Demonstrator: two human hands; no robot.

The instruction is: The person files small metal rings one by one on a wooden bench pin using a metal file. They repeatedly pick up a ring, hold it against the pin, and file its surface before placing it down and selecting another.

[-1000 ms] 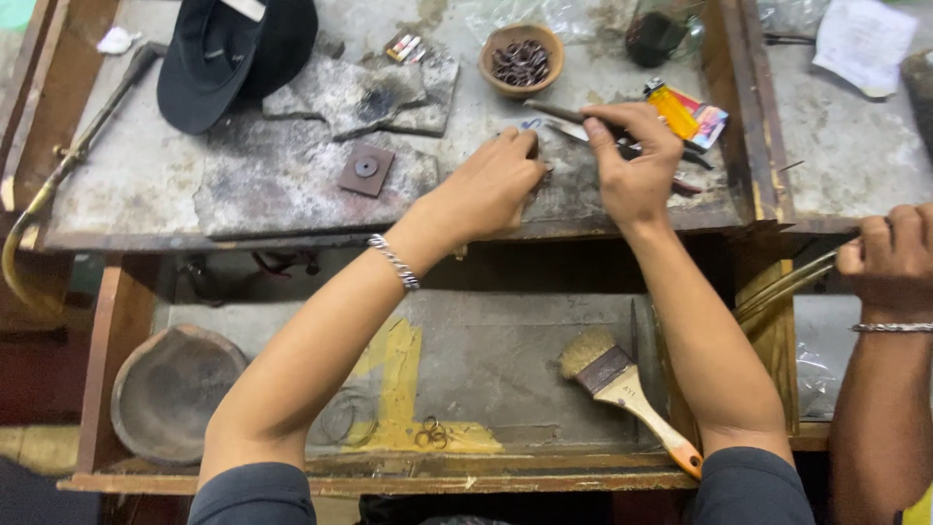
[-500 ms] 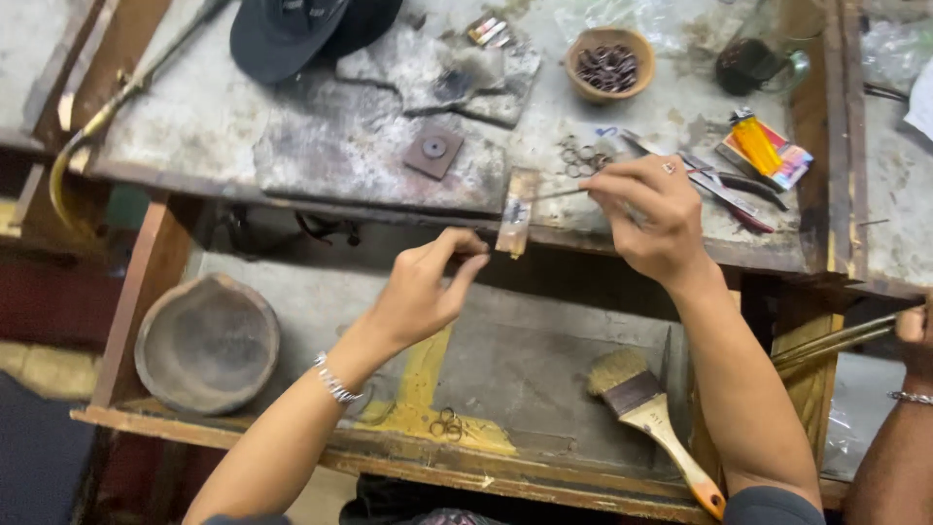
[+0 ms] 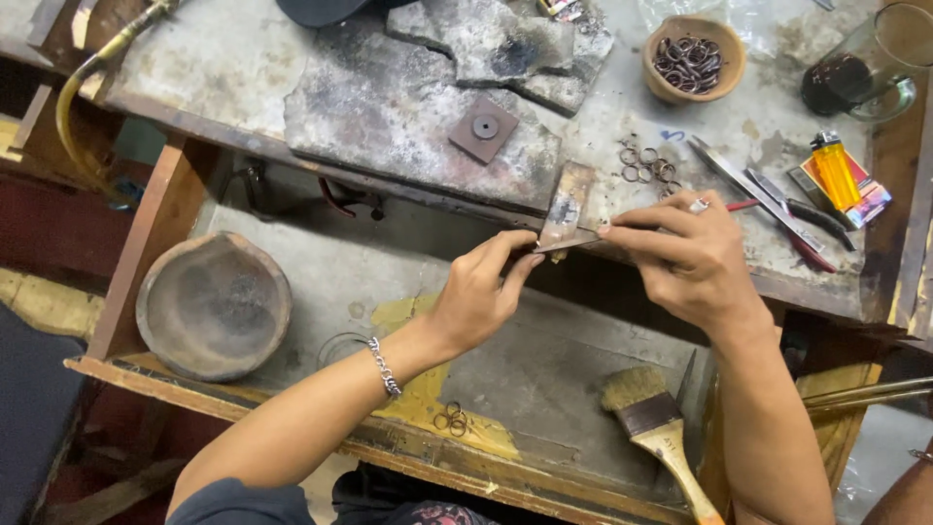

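Pinching a thin metal strip (image 3: 567,240) from both ends, the left hand (image 3: 478,297) and right hand (image 3: 685,258) now meet just below the front edge of the tabletop (image 3: 243,68), fingers closed on it. Half a second ago the left hand hung apart, lower and clear of the piece. A small wooden peg (image 3: 569,202) juts out right above the strip. Loose wire rings (image 3: 646,165) lie nearby, pliers (image 3: 768,199) beside them. Below, a brush (image 3: 656,428) and a clay bowl (image 3: 214,303) sit in the tray (image 3: 544,369).
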